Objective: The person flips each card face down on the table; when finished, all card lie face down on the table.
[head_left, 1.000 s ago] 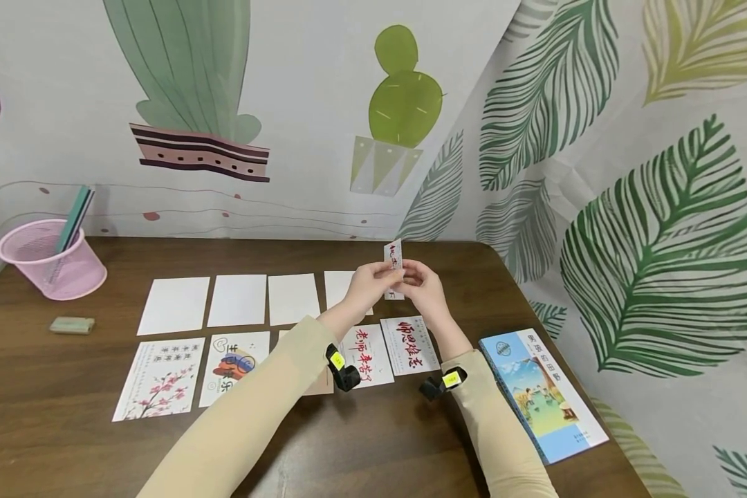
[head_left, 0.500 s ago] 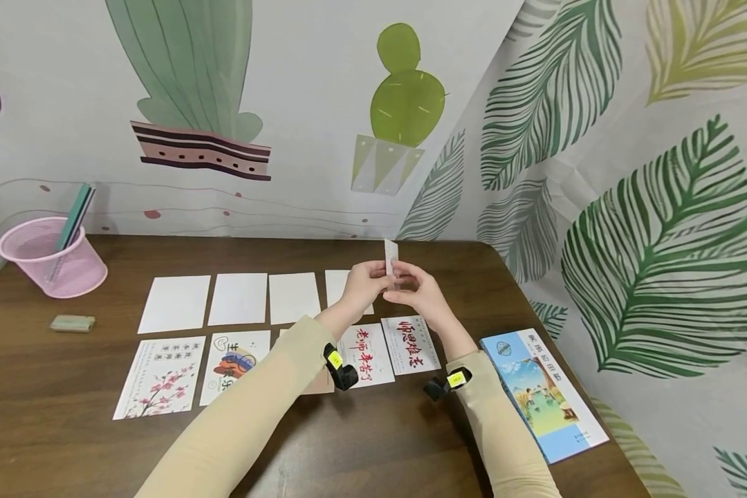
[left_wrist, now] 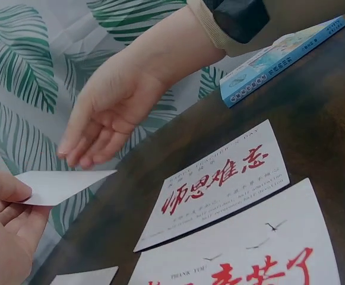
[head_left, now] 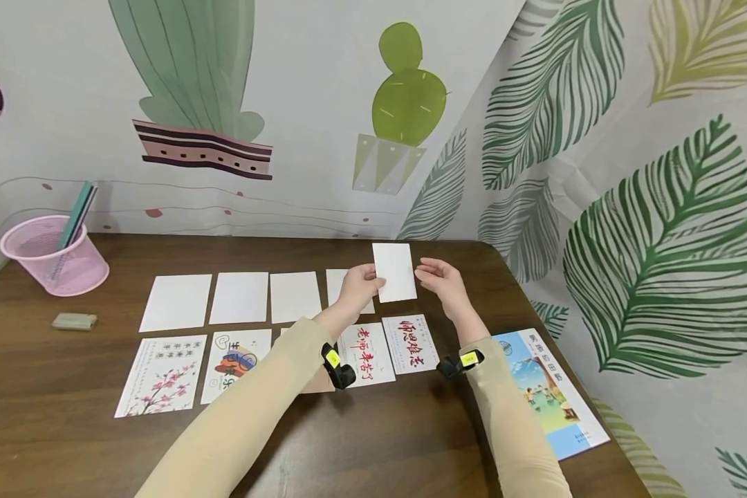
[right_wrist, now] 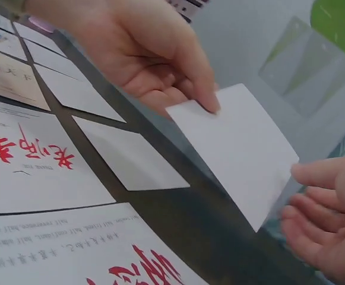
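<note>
A card (head_left: 395,272) with its blank white side showing is held up above the far side of the table. My left hand (head_left: 355,291) pinches its left edge between thumb and fingers. Just off the card's right edge is my right hand (head_left: 443,282), its fingers loosely bent and holding nothing; in the right wrist view its thumb tip is right at that edge. Below the hands lies a card with red writing (head_left: 410,344), beside another red-lettered card (head_left: 367,353). Partly behind my left hand, a blank white card (head_left: 338,282) lies on the table.
Three more blank cards continue the back row leftward, one at its left end (head_left: 175,303). In the front row lie a blossom card (head_left: 160,377), a colourful card (head_left: 235,363) and a mostly hidden tan one. A blue book (head_left: 560,394), pink mesh basket (head_left: 56,259) and eraser-like block (head_left: 75,321) stand around.
The held card has turned from its red-lettered side, through edge-on, to its blank side. My right hand has let go of it and moved to the right; my left hand keeps its pinch.
</note>
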`<state>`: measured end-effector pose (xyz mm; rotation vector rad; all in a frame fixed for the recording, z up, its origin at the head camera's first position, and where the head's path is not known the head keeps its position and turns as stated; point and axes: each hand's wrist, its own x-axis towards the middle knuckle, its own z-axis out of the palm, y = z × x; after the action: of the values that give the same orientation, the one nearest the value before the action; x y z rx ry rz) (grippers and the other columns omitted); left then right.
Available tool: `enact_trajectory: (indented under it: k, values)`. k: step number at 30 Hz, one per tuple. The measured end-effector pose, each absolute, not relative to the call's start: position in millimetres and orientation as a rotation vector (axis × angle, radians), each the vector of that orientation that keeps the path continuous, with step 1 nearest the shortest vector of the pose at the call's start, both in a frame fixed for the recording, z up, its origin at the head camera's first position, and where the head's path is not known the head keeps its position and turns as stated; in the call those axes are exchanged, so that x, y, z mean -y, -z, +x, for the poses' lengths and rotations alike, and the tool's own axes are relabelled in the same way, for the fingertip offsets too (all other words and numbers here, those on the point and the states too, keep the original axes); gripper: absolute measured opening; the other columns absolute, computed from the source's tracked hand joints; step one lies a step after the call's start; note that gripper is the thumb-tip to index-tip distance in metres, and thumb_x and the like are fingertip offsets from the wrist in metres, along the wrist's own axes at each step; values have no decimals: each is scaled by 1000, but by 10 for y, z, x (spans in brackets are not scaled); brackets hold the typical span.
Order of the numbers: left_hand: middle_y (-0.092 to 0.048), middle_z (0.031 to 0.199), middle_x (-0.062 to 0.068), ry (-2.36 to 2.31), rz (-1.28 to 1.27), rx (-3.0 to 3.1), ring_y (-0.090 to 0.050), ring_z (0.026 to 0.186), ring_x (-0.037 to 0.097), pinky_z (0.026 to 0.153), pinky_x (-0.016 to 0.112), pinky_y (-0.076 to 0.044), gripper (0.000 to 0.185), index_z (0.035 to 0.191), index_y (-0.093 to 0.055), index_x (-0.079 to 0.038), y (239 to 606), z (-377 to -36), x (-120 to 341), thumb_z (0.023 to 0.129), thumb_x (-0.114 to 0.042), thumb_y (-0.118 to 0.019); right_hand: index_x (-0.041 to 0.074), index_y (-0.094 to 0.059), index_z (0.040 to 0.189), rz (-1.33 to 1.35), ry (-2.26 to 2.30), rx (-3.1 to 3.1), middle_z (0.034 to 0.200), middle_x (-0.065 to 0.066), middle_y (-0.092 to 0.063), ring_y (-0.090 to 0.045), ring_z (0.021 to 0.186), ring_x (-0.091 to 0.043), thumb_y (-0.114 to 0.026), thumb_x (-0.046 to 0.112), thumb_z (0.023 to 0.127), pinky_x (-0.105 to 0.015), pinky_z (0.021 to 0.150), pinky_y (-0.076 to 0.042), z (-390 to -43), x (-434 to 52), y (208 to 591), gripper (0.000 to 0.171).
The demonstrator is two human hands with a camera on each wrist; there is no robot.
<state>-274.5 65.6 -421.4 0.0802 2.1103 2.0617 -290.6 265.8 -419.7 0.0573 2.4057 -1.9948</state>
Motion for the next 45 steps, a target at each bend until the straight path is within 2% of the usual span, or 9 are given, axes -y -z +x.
enact_trajectory:
  k: [2,4,7,10,13,24,34,41,45]
  values:
    - [-53,136,25,-2058,69,-2085,-53,127,34,101,37,-50,50,141,-42,10,4240,-2755,-657,95,-4,-58,-9,-45,139,64,1935,-2345,122,-17,-62,-63,90,-2,-59,6,96,-21,86,-55,-2941,-2695,4235,47]
    - [-53,137,25,-2052,63,-2061,-53,127,34,102,37,-50,50,141,-42,10,4264,-2766,-661,95,-4,-57,-9,-44,140,71,1883,-2303,125,-18,-61,-64,90,-4,-58,9,97,-22,85,-56,-2963,-2710,4267,48]
    - [-53,137,24,-2037,65,-2043,-54,127,34,102,37,-50,50,141,-42,9,4308,-2789,-671,95,-5,-57,-10,-46,137,99,1847,-2284,110,-10,-66,-64,85,-4,-59,10,97,-21,79,-56,-2995,-2717,4319,47]
    - [-53,136,25,-2024,62,-2048,-54,126,34,103,37,-50,50,141,-41,10,4357,-2805,-679,96,-6,-57,-11,-49,132,119,1844,-2285,94,3,-64,-63,79,-4,-60,7,95,-19,72,-55,-3023,-2717,4360,43]
    - [-53,135,25,-2007,30,-2072,-53,126,34,103,37,-49,51,141,-41,10,4401,-2804,-684,96,-6,-57,-12,-50,127,129,1827,-2295,88,5,-62,-62,76,-5,-61,7,95,-19,70,-54,-3055,-2721,4402,39]
    - [-56,133,24,-1995,-94,-2104,-56,123,34,103,39,-49,48,140,-46,8,4439,-2774,-729,94,-4,-59,-11,-55,125,208,1630,-2456,106,-13,-64,-61,76,-6,-64,10,94,-22,73,-56,-3089,-2727,4488,39]
    - [-56,135,22,-1958,-94,-2135,-52,128,34,107,40,-45,49,140,-45,7,4445,-2774,-698,94,-2,-58,-9,-60,122,269,1500,-2572,114,-22,-65,-63,81,-11,-68,13,92,-27,77,-59,-3069,-2724,4486,38]
    - [-51,141,22,-1918,-13,-2093,-47,134,35,111,41,-41,52,144,-41,6,4419,-2738,-691,95,-5,-57,-6,-67,111,311,1398,-2714,107,-23,-68,-63,70,-9,-73,14,87,-23,67,-58,-3102,-2693,4513,32]
    - [-49,142,23,-1893,6,-2098,-46,134,35,111,42,-41,53,144,-40,6,4412,-2728,-691,96,-6,-58,-4,-70,109,287,1281,-2813,101,-20,-72,-64,71,-11,-75,18,86,-21,64,-54,-3099,-2679,4523,32]
